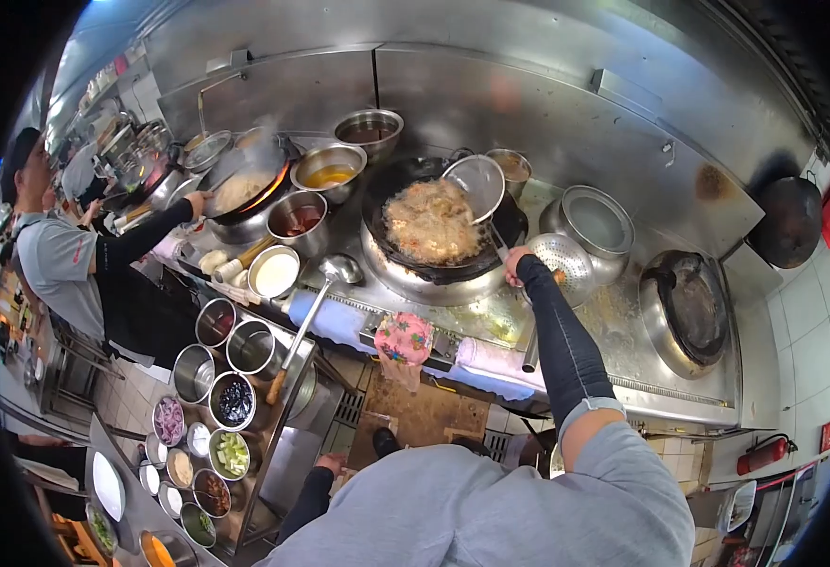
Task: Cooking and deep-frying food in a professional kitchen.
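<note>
My right hand (516, 266) grips the handle of a round wire-mesh strainer (477, 186). The strainer's bowl is tilted over the right rim of a black wok (404, 170). Inside the wok, battered-looking food pieces (433, 220) fry in foaming oil; the foam hides their shapes. Just right of my hand, a perforated metal skimmer (564, 268) with a few crumbs on it lies beside the wok. My left hand (331, 463) hangs low by my body, away from the stove, and its fingers are too small to make out.
A ladle (316, 305) with a wooden handle spans the gap between stove and ingredient table. Metal bowls of yellow liquid (328, 170) and red sauce (297, 216) stand left of the wok. At far left a co-worker (67, 248) handles a steaming wok (245, 188) above flames. A lidded pot (597, 220) sits at right.
</note>
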{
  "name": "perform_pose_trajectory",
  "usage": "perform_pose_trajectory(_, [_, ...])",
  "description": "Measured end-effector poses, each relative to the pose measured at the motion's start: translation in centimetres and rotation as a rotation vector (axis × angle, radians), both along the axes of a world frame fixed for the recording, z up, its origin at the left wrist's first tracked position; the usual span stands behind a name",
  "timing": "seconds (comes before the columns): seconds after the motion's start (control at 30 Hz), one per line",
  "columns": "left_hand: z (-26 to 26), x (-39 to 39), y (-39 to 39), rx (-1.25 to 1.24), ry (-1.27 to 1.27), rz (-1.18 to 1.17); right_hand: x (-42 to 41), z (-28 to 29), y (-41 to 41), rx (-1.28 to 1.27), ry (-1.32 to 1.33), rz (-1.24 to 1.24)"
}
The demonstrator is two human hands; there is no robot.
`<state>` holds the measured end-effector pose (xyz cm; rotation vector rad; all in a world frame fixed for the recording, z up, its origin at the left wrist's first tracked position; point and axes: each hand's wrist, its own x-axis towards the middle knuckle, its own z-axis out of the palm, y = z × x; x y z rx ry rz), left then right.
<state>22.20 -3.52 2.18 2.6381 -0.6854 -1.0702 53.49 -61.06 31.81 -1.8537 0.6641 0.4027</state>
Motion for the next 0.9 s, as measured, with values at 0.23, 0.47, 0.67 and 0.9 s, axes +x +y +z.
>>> perform_pose_trajectory(0.23, [-0.7, -0.8, 0.5, -0.152, 0.206, 0.419, -1.9, 1.0, 2.0, 0.421, -0.045, 0.168])
perform_pose_trajectory(0.47, [-1.0, 0.0, 0.8, -0.153, 0.124, 0.317, -6.5, 4.4, 2.5, 0.684, -0.162, 0.069])
perform_pose_trajectory(0.67, [0.6, 2.6, -1.4, -0.400, 0.458, 0.826, -11.5, 9.5, 2.6, 0.257, -0.290, 0.191])
perform_pose_trajectory(0.9, [2.6, 3.9, -4.1, -0.456, 0.438, 0.739, -15.9, 11.1, 0.7, -0.068, -0.434, 0.203])
